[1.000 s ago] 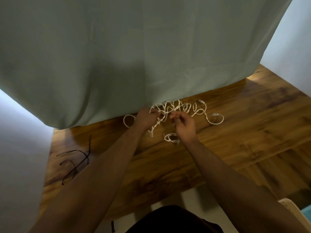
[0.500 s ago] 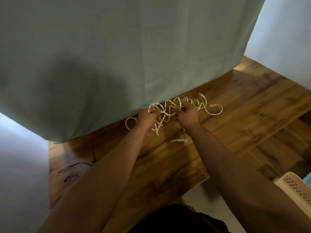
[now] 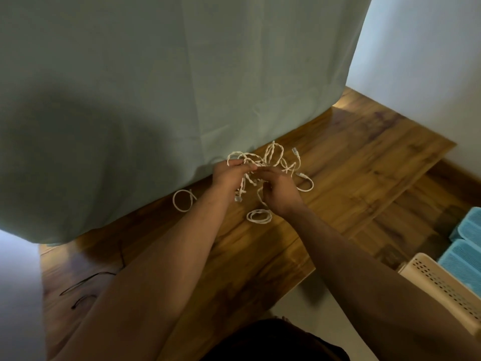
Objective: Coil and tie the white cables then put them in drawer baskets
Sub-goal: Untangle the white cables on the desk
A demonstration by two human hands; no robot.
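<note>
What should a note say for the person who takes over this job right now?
Left hand and right hand: both grip the tangled white cables at the back of the table.
Done: one small coil lies on the table; no tie is visible on it. A loose loop lies by the curtain.
Left: untangle, coil, tie, then put all in the baskets at the right.

No text, label, brand or number can be read anywhere — not on any surface shown.
</note>
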